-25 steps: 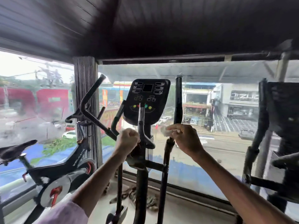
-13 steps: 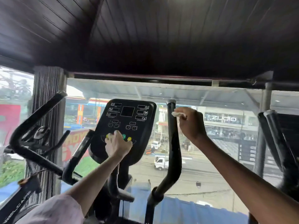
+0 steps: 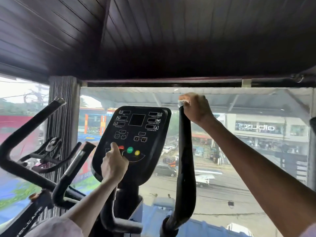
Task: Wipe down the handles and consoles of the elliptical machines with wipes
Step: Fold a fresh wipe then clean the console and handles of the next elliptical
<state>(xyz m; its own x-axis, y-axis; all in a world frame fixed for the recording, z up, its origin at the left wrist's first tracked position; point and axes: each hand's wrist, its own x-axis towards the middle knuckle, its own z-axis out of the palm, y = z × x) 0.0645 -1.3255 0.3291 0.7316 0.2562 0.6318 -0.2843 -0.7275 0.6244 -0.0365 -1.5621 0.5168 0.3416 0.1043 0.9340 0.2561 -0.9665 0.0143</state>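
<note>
The elliptical's black console [image 3: 136,134] stands in the middle, with red, green and yellow buttons low on its face. My left hand [image 3: 113,164] grips the top of the short inner handle in front of the console's lower left. My right hand [image 3: 195,108] wraps a white wipe [image 3: 183,102] around the top end of the tall right handle [image 3: 185,159]. The long left handle [image 3: 32,117] slants up at the far left. Another short inner handle [image 3: 73,170] sits between it and the console.
A large window [image 3: 239,159] runs behind the machine, looking onto a street. A ribbed grey pillar [image 3: 64,120] stands at the left. An exercise bike's handlebars [image 3: 49,151] sit at left behind the long handle. A dark machine edge [image 3: 312,151] shows at far right.
My right hand slid the wipe up the right handle from its lower part to its top end. My view tilted upward, and my left hand stayed on the short handle by the console.
</note>
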